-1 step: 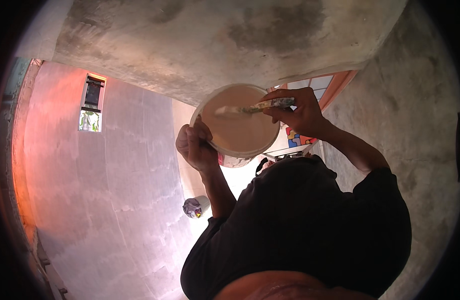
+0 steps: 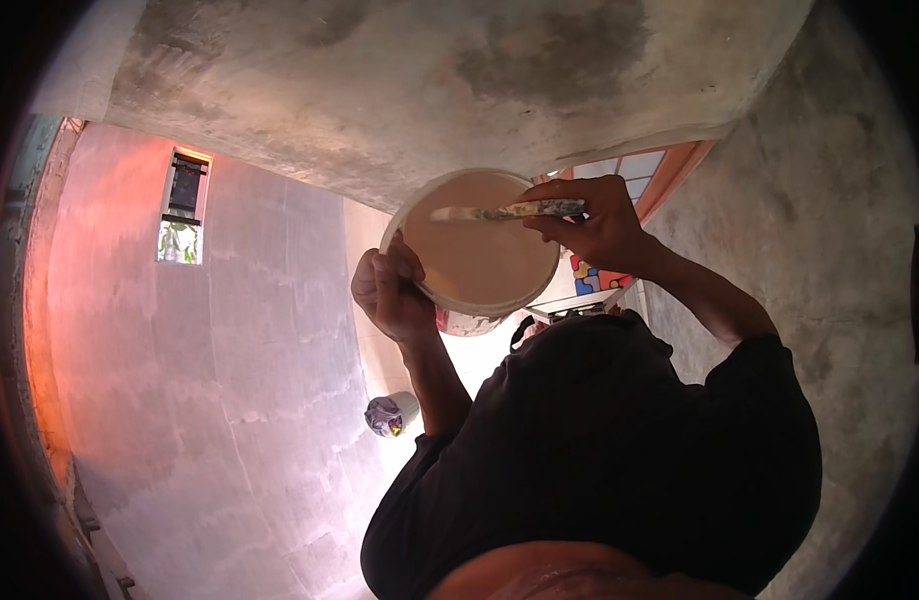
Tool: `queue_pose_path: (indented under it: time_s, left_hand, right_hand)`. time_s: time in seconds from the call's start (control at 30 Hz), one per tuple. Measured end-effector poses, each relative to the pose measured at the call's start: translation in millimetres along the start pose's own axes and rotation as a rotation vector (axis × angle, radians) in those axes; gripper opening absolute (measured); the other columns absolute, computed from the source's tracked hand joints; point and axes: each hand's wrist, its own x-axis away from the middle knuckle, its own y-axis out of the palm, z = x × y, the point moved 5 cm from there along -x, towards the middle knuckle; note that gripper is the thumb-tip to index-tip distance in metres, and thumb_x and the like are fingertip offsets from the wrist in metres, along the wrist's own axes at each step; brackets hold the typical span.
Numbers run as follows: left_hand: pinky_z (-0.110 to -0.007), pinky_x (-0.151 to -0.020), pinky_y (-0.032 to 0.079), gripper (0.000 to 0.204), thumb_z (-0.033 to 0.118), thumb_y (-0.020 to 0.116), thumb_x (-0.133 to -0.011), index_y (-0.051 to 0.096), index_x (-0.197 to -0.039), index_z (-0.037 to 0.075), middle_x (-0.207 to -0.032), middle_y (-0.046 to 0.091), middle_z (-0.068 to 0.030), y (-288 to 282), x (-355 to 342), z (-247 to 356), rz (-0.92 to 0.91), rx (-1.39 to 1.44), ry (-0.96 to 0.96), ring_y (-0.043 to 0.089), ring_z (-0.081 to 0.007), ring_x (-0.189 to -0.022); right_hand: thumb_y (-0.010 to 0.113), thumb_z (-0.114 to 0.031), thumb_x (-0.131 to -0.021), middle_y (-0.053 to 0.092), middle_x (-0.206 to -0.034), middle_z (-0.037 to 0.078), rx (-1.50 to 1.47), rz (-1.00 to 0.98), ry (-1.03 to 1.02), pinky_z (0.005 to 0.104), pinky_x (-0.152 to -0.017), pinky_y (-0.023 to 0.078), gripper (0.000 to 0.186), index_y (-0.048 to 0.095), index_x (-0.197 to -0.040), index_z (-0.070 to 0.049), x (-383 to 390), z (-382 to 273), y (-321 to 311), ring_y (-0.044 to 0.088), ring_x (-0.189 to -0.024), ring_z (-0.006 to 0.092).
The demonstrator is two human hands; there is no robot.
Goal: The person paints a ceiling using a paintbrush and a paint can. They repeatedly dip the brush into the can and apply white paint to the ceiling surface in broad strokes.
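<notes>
My left hand (image 2: 389, 290) grips the lower left rim of a round white pail (image 2: 489, 292) that holds smooth beige liquid (image 2: 469, 255). In my right hand (image 2: 594, 225), at the pail's upper right, is a paint-stained brush or stirrer (image 2: 519, 210), held between thumb and fingers. It reaches across the pail, with its pale end over or in the liquid; I cannot tell how deep it sits. Below both hands is my black shirt (image 2: 599, 440).
A mottled concrete surface (image 2: 399, 80) spans the top, with a grey wall (image 2: 829, 280) at right and a pale wall (image 2: 229, 370) with a narrow window (image 2: 184, 205) at left. A bag-lined white bucket (image 2: 404, 410) stands below. Behind are an orange frame (image 2: 679, 175) and a coloured panel (image 2: 599, 278).
The brush or stirrer in my right hand has shifted very slightly left and lies a little more level. My left hand and the pail are almost unmoved.
</notes>
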Motion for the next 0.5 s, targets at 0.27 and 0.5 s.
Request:
queue_pose_path:
  time_s: [0.27, 0.5]
  left_hand:
    - [-0.032, -0.076, 0.035, 0.035, 0.016, 0.042, -0.098, 0.044, -0.064, 0.006, -0.054, 0.042, -0.0045, -3, 6, -4, 0.028, 0.013, -0.052, 0.036, -0.0120, -0.054]
    - [-0.033, -0.080, 0.035, 0.036, 0.018, 0.042, -0.098, 0.044, -0.063, 0.008, -0.053, 0.039, -0.0031, -5, 4, -3, 0.064, 0.007, -0.041, 0.032, -0.0125, -0.054]
  right_hand:
    - [0.076, -0.008, -0.075, 0.070, -0.089, 0.010, 0.704, -0.088, -0.490, 0.0283, -0.057, 0.053, 0.023, 0.070, -0.097, -0.006, 11, -27, 3, 0.066, -0.065, 0.0178]
    - [0.070, -0.007, -0.081, 0.068, -0.071, 0.008, -0.158, 0.074, 0.189, 0.0266, -0.052, 0.049, 0.010, 0.069, -0.089, 0.000, 10, -9, -18, 0.063, -0.057, 0.0137]
